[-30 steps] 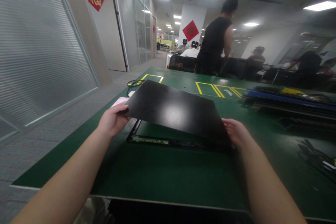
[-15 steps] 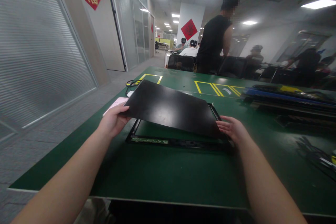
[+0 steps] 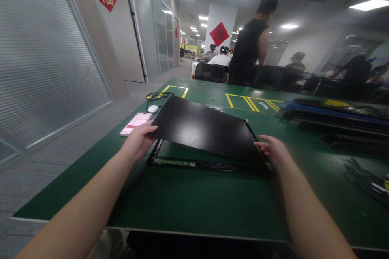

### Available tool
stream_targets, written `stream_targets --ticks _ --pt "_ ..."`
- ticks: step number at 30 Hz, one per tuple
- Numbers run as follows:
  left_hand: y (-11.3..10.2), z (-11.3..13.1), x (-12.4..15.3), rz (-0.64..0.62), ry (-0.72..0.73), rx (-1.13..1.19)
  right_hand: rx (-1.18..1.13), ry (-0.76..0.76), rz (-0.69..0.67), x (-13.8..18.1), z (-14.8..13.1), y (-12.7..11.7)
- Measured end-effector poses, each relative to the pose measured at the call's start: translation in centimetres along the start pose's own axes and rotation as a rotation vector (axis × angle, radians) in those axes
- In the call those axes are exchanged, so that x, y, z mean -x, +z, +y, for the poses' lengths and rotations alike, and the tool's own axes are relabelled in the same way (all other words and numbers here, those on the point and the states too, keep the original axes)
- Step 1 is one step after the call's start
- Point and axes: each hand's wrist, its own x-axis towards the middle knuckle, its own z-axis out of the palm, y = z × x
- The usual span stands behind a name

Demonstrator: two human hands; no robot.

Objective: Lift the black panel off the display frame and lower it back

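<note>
A flat black display panel (image 3: pixel 203 127) slants over a black rectangular frame (image 3: pixel 225 167) on the green table, its left side raised and its right side down at the frame. My left hand (image 3: pixel 139 139) is closed on the panel's left edge, thumb on top; the fingers underneath are partly hidden. At the right edge, my right hand (image 3: pixel 275 151) has its fingers apart, with fingertips touching the panel's rim beside the frame. A green circuit strip (image 3: pixel 174 163) shows along the frame's near side. The panel covers most of the frame's far side.
Left of the panel lie a phone (image 3: pixel 135 124), a white round object (image 3: pixel 152 109) and a black cable (image 3: pixel 156 96). Stacked dark panels (image 3: pixel 331 115) and cables (image 3: pixel 364 180) are on the right. A person (image 3: pixel 249 44) stands beyond the green table (image 3: pixel 194 202).
The panel has shifted slightly right and lower over the frame, along with my left hand. More of the phone shows. My right fingers have spread at the panel's edge.
</note>
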Motion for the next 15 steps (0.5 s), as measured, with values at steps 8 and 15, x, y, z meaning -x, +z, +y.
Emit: stream_targets --ticks 8,15 --pt "-0.1 -0.8 -0.2 -0.062 0.001 -0.008 0.023 0.004 0.068 -0.3 -0.1 0.1" --pt "0.2 -1.2 0.0 -0.082 -0.047 -0.006 0.064 -0.06 0.093 0.0 -0.1 -0.1"
